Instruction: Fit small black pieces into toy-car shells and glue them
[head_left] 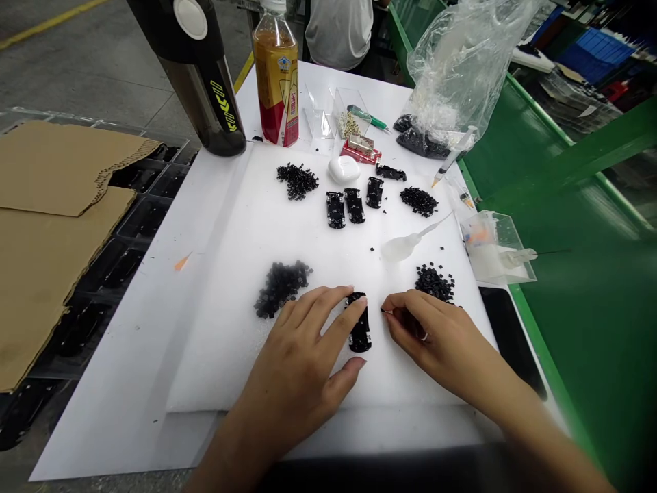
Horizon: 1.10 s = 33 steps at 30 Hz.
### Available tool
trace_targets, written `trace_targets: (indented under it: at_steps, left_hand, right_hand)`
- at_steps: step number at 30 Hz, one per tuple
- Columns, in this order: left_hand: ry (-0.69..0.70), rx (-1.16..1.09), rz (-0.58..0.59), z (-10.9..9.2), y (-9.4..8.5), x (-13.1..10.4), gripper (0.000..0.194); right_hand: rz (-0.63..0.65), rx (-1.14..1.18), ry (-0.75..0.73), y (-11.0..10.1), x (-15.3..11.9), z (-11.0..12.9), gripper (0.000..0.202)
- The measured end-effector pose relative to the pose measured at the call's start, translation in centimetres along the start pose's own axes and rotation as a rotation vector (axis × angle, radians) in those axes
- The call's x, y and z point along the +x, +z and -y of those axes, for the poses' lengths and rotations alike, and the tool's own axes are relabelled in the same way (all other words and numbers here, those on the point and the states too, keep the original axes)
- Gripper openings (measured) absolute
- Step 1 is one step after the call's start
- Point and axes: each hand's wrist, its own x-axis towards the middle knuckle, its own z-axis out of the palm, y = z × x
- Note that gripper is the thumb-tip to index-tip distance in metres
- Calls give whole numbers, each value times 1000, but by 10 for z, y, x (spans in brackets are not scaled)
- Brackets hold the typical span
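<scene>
The left hand (302, 363) lies flat on the white foam mat (246, 233), its fingers (343, 322) spread and loose, fore and middle fingertips pressing the top end of a small black plastic housing (359, 322), the thumb bracing its lower end. The right hand (436, 339) has thumb and forefinger pinched on a tiny black chip (383, 311), just beside the housing's right edge. The wrist is low on the mat, the forearm running off to the lower right.

A chip that small could spring from the pinch and vanish among the loose piles: one (435, 282) lies just behind the right hand, another (281, 286) beside the left. A sliding housing would spoil the fit, and the right forearm might sweep the near pile or nudge the squeeze dropper (408, 245).
</scene>
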Motion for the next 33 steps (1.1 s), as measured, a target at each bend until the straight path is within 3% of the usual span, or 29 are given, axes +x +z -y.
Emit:
trace_targets:
  at_steps: [9,14,21,24,29,33]
  left_hand:
    - [5,-6,-19,2,1,1,53]
    - [5,-15,-27,1,1,0,51]
    - [12,-21,-43,1,1,0,49]
    - [29,-72,-127,2,2,1,43]
    - [48,-155,-448,1,3,2,26]
    - [12,-143,-458,1,4,1,26]
  right_hand:
    - [-82,-143,-110,8,-1,-1,11]
    - [-23,81,24,-1,0,2,15]
    - [-162,186,228,3,-10,12,17]
    - [-161,170,245,8,-9,14,19]
    - [-155,115,223,11,-2,13,13]
    - [-117,75,120,7,-4,11,8]
